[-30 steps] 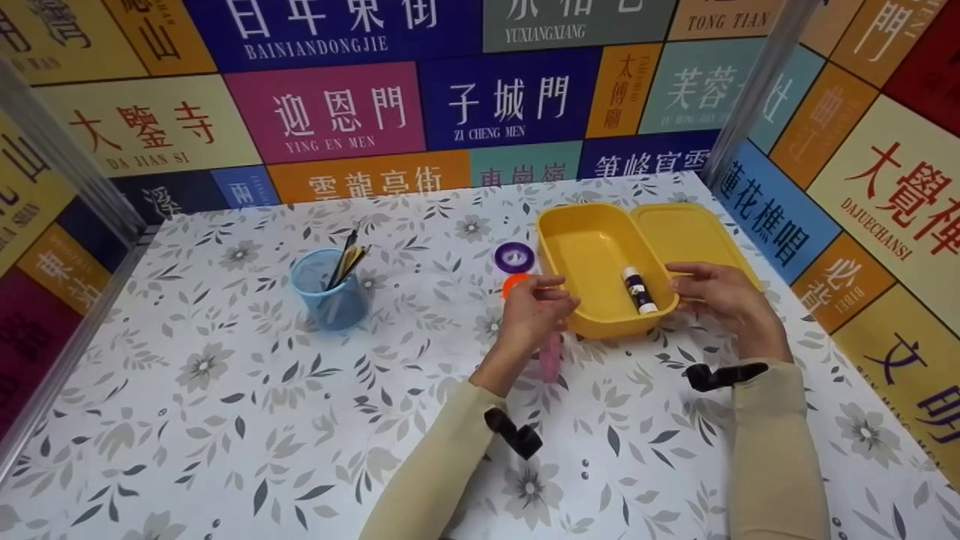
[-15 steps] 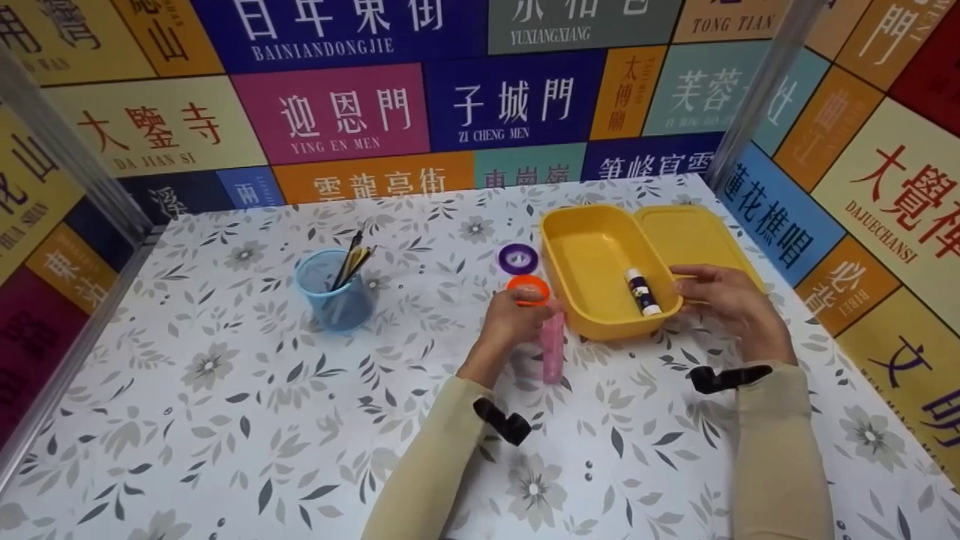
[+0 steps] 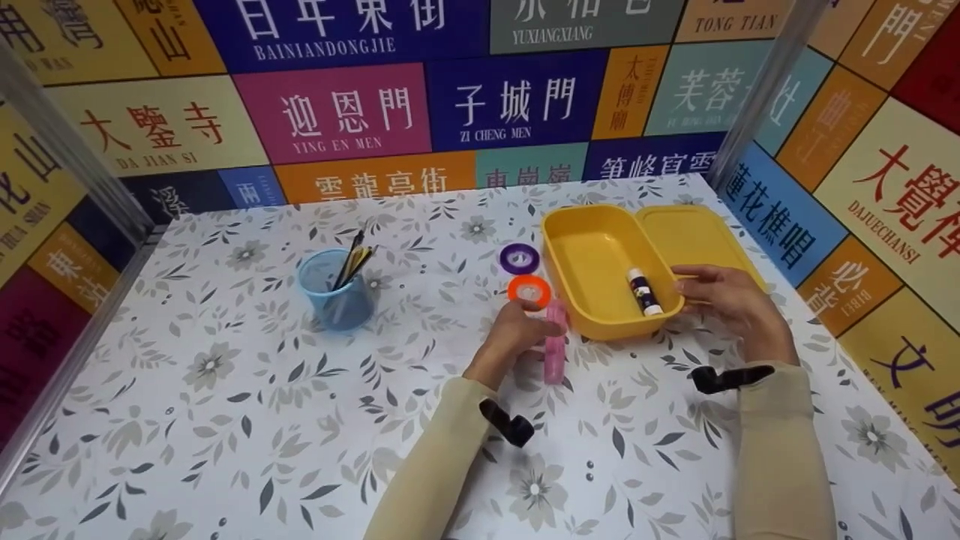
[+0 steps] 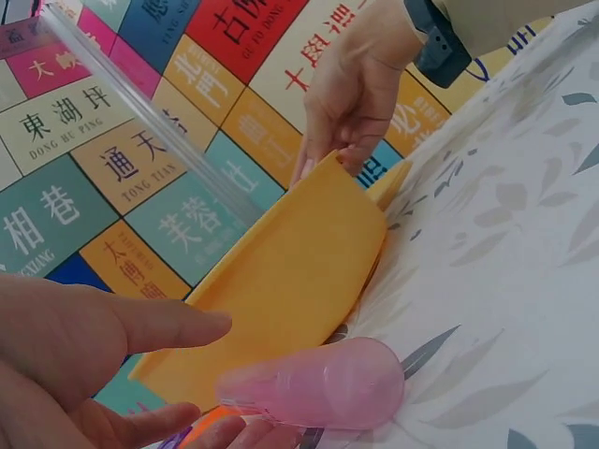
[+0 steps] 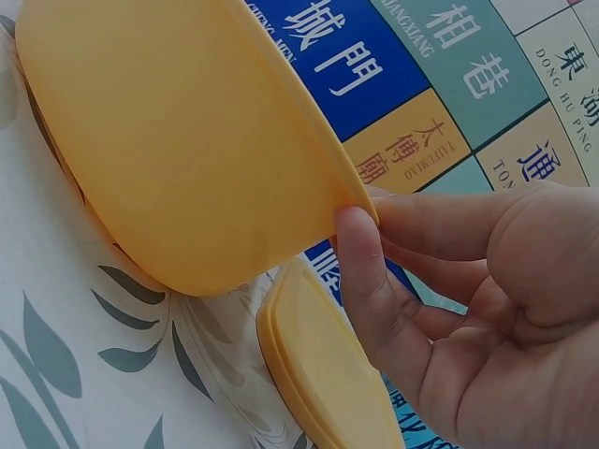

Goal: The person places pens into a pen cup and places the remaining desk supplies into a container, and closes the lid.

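Observation:
In the head view my left hand [image 3: 517, 334] is at a slim translucent pink stick-shaped item [image 3: 554, 364] lying on the table. The left wrist view shows its fingers spread, some beside and under the pink item [image 4: 323, 383], with a gap above it. My right hand [image 3: 731, 304] pinches the rim of the yellow box [image 3: 619, 328] between thumb and fingers, as the right wrist view also shows. A glue stick [image 3: 643, 291] with white ends and a dark label lies inside the box. An orange ring [image 3: 517, 283] and a purple ring [image 3: 504, 259] lie left of it.
A yellow lid [image 3: 701, 232] lies flat right of the box. A light blue cup [image 3: 337, 300] holding pens [image 3: 351, 262] stands on the left. Flower-patterned white cloth covers the table [image 3: 300, 450], with printed panels [image 3: 330, 112] behind and at the sides.
My left hand has moved from the box's near left rim leftward and down to the pink item, uncovering the orange ring. My right hand stays on the box rim.

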The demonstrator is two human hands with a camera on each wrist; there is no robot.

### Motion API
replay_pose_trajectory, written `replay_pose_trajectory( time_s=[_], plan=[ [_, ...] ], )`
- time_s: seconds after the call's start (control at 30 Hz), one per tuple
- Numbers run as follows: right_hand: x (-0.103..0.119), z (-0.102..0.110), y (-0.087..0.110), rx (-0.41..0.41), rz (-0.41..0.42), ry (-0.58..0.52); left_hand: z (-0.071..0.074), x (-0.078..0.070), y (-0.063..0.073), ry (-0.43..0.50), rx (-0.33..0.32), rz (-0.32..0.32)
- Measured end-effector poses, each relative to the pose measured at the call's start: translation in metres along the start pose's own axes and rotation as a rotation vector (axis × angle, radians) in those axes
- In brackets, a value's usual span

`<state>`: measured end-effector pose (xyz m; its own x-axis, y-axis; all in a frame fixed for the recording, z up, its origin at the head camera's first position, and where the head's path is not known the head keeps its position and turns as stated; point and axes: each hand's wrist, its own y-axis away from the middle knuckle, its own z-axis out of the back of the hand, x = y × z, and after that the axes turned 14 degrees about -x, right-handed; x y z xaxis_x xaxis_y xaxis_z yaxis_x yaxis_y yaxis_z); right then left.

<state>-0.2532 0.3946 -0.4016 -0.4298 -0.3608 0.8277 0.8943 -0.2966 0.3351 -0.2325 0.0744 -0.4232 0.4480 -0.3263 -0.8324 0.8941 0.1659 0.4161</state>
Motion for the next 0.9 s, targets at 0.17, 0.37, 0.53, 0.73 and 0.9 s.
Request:
replay_pose_trajectory(
  time_s=[0.17,0.37,0.53,0.73,0.9],
  plan=[
    [0.001,0.001,0.000,0.015,0.003,-0.006,-0.005,0.000,0.000,-0.033,-0.032,-0.020],
    [0.000,0.002,0.000,0.026,-0.012,0.001,-0.014,0.001,0.003,-0.085,-0.087,-0.030],
    [0.001,0.002,0.001,0.020,-0.036,0.004,-0.017,0.002,0.005,-0.101,-0.109,-0.057],
    [0.000,0.003,0.001,0.022,0.000,-0.003,-0.015,0.001,0.005,-0.113,-0.095,-0.068],
    [-0.003,0.000,0.001,0.015,0.072,-0.008,-0.011,0.005,0.002,-0.081,-0.074,-0.113]
  ],
)
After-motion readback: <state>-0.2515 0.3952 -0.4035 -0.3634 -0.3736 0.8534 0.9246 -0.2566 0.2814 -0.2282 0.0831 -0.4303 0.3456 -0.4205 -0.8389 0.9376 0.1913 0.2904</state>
